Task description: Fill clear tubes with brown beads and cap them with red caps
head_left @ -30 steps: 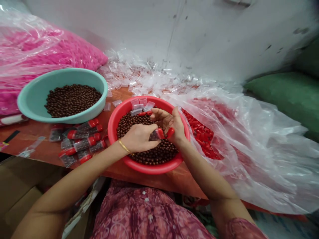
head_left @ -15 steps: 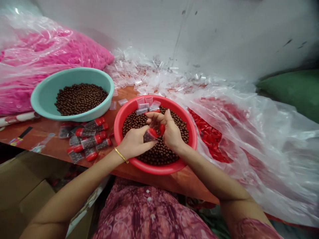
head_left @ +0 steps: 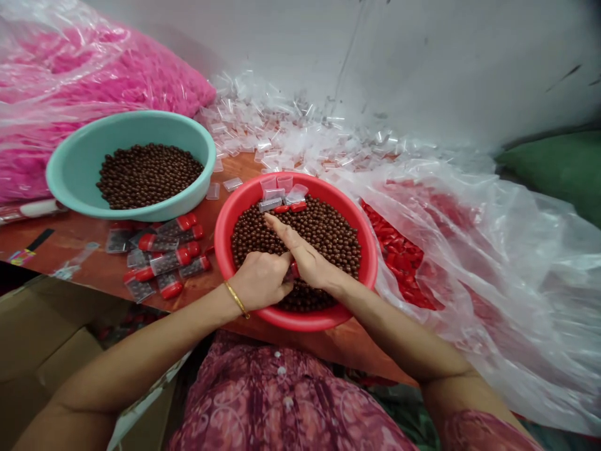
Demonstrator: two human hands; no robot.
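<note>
"Fingers first: how did the left hand (head_left: pixel 263 280) stand?"

"Curled tight, apparently pinching a red piece (head_left: pixel 294 270) that showed only as a sliver between the hands, above the beads (head_left: pixel 323 228). What else the fist hid, I couldn't tell."

"And the right hand (head_left: pixel 310 263)?"

"Its fingers stretched straight, pressed side by side, the palm against or just beside that piece."

"What could have gone wrong?"

"A crooked push might have sent the piece slipping from the curled grip into the beads; a forearm leaning on the rim might have tipped the red basin (head_left: pixel 369 250)."

"Farther out?"

"Clear containers (head_left: pixel 274 194) lay inside the basin's far side. On the tabletop (head_left: pixel 110 269), red-capped containers (head_left: pixel 171 260) lay heaped to the left, near a turquoise basin (head_left: pixel 61 172); red parts (head_left: pixel 399 257) lay under clear plastic (head_left: pixel 493 250) on the right."
</note>
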